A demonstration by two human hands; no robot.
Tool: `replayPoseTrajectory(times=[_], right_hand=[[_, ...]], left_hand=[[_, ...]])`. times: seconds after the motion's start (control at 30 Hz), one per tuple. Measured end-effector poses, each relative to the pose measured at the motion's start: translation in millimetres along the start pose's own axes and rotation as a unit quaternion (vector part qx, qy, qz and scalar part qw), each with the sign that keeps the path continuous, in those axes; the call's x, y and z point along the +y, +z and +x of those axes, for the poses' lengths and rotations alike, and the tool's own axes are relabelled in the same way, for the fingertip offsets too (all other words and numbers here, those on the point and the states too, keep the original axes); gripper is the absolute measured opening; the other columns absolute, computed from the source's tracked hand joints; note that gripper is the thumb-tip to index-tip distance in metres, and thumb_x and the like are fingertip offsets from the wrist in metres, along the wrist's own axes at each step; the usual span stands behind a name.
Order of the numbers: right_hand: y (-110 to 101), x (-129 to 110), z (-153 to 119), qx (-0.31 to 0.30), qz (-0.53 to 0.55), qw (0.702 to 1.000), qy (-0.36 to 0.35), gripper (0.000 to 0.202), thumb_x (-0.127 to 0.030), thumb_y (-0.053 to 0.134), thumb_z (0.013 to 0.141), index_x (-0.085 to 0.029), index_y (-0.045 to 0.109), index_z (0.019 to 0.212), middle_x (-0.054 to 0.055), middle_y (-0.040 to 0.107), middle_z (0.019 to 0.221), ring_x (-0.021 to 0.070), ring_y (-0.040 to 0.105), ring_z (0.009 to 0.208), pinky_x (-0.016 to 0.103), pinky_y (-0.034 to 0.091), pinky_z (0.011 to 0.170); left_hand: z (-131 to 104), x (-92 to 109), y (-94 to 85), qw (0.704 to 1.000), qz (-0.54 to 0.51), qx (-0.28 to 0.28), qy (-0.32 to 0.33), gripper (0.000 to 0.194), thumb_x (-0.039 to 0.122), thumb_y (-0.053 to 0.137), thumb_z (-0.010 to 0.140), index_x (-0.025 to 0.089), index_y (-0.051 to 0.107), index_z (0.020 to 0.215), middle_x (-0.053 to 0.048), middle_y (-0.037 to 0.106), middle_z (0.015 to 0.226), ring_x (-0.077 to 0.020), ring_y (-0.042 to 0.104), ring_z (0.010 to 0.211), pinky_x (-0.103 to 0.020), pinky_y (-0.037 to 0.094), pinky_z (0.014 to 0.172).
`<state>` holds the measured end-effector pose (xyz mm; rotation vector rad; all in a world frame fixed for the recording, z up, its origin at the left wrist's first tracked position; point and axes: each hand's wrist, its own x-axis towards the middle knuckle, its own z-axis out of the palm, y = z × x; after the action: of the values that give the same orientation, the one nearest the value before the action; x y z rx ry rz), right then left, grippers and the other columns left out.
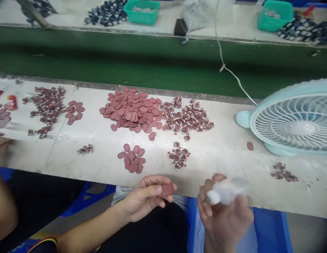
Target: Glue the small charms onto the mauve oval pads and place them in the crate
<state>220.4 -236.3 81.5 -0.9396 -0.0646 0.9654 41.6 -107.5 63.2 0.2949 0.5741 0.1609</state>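
My left hand (150, 193) pinches a flat reddish-brown oval piece (167, 189) with small dark holes, just in front of the table edge. To its right, my right hand (223, 214) grips a white squeeze bottle (226, 191) with a thin metal tip pointing left; motion smears both. The tip and the oval piece are apart. On the table ahead lie a small cluster of similar ovals (131, 159) and a small group of brown-and-white shaped bits (179, 156). Behind these are a large heap of ovals (131, 109) and a larger spread of the bits (189, 116).
A pale blue fan (295, 119) stands at the right, by a single oval (250, 146) and some bits (283, 173). Another person's arm (4, 211) is at the left. Across a green gap, a bench holds green baskets (142, 15). A blue bin (271, 228) sits below.
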Motion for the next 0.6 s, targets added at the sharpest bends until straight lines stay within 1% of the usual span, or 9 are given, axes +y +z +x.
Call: replayPoseTrajectory(times=[0.03, 0.1, 0.13, 0.2, 0.27, 0.37, 0.43, 0.57, 0.6], right_hand=[[8.1, 1.5, -8.1, -0.009, -0.066, 0.997, -0.024, 0.042, -0.064, 0.065, 0.089, -0.027, 0.066, 0.109, -0.005, 0.061, 0.063, 0.0104, 0.049, 0.035, 0.021, 0.041, 0.029], [23.7, 8.4, -19.1, -0.019, -0.16, 0.983, -0.09, 0.038, -0.058, 0.069, 0.088, -0.026, 0.065, 0.107, -0.002, 0.066, 0.065, 0.015, 0.056, 0.036, 0.025, 0.044, 0.03], [31.0, 13.3, -21.9, -0.002, -0.19, 0.972, -0.142, 0.034, -0.053, 0.07, 0.089, -0.025, 0.066, 0.106, -0.001, 0.067, 0.066, 0.0161, 0.058, 0.037, 0.027, 0.046, 0.032], [44.3, 24.4, -23.0, 0.058, -0.219, 0.942, -0.247, 0.027, -0.043, 0.074, 0.088, -0.023, 0.068, 0.105, -0.001, 0.068, 0.069, 0.0177, 0.061, 0.043, 0.031, 0.051, 0.038], [54.1, 34.3, -20.8, 0.097, -0.222, 0.918, -0.313, 0.025, -0.038, 0.077, 0.085, -0.023, 0.069, 0.104, -0.001, 0.068, 0.068, 0.0186, 0.062, 0.046, 0.034, 0.054, 0.042], [60.2, 43.5, -17.7, 0.099, -0.236, 0.906, -0.339, 0.023, -0.036, 0.076, 0.084, -0.025, 0.069, 0.103, -0.002, 0.069, 0.067, 0.0202, 0.061, 0.047, 0.035, 0.051, 0.04], [59.0, 46.7, -17.6, 0.117, -0.248, 0.896, -0.35, 0.021, -0.036, 0.074, 0.084, -0.025, 0.07, 0.101, -0.001, 0.068, 0.066, 0.0215, 0.061, 0.048, 0.036, 0.049, 0.039], [48.0, 51.9, -22.8, 0.174, -0.274, 0.886, -0.33, 0.019, -0.038, 0.069, 0.084, -0.028, 0.067, 0.101, -0.001, 0.064, 0.067, 0.0226, 0.058, 0.048, 0.038, 0.046, 0.041], [44.1, 53.3, -24.6, 0.17, -0.306, 0.882, -0.316, 0.022, -0.042, 0.066, 0.086, -0.031, 0.064, 0.105, -0.001, 0.062, 0.067, 0.0233, 0.058, 0.048, 0.039, 0.046, 0.043]], left_hand=[[1.4, -1.7, 1.3, 1.0, -0.007, -0.002, -0.001, 0.024, 0.023, 0.085, 0.083, 0.018, 0.083, 0.106, -0.011, 0.082, 0.111, -0.0179, 0.08, 0.085, -0.016, 0.061, 0.065], [3.0, -5.0, 4.0, 1.0, -0.015, -0.001, 0.001, 0.025, 0.024, 0.085, 0.082, 0.018, 0.083, 0.106, -0.012, 0.082, 0.111, -0.0203, 0.081, 0.09, -0.018, 0.062, 0.068], [3.3, -6.5, 5.3, 1.0, -0.017, 0.001, 0.002, 0.026, 0.025, 0.086, 0.082, 0.018, 0.083, 0.107, -0.012, 0.082, 0.11, -0.021, 0.081, 0.093, -0.018, 0.063, 0.07], [3.2, -9.4, 6.9, 1.0, -0.019, 0.005, 0.006, 0.028, 0.026, 0.088, 0.08, 0.018, 0.083, 0.107, -0.012, 0.083, 0.108, -0.0212, 0.08, 0.097, -0.019, 0.063, 0.075], [3.0, -11.9, 7.2, 1.0, -0.021, 0.008, 0.01, 0.031, 0.028, 0.09, 0.078, 0.018, 0.083, 0.106, -0.011, 0.083, 0.107, -0.02, 0.08, 0.096, -0.02, 0.063, 0.078], [2.8, -14.4, 6.1, 1.0, -0.025, 0.011, 0.014, 0.033, 0.032, 0.092, 0.076, 0.019, 0.084, 0.105, -0.011, 0.083, 0.106, -0.0174, 0.08, 0.089, -0.022, 0.063, 0.078], [2.9, -14.8, 5.5, 0.999, -0.027, 0.013, 0.015, 0.035, 0.034, 0.094, 0.074, 0.019, 0.084, 0.104, -0.01, 0.083, 0.105, -0.0169, 0.079, 0.088, -0.022, 0.063, 0.078], [3.2, -14.0, 5.3, 0.999, -0.026, 0.023, 0.009, 0.038, 0.036, 0.096, 0.069, 0.021, 0.085, 0.102, -0.009, 0.084, 0.103, -0.0171, 0.079, 0.089, -0.023, 0.063, 0.079], [3.4, -13.9, 5.4, 0.999, -0.024, 0.025, 0.007, 0.039, 0.037, 0.096, 0.068, 0.021, 0.085, 0.102, -0.009, 0.084, 0.103, -0.0173, 0.079, 0.088, -0.024, 0.063, 0.08]])
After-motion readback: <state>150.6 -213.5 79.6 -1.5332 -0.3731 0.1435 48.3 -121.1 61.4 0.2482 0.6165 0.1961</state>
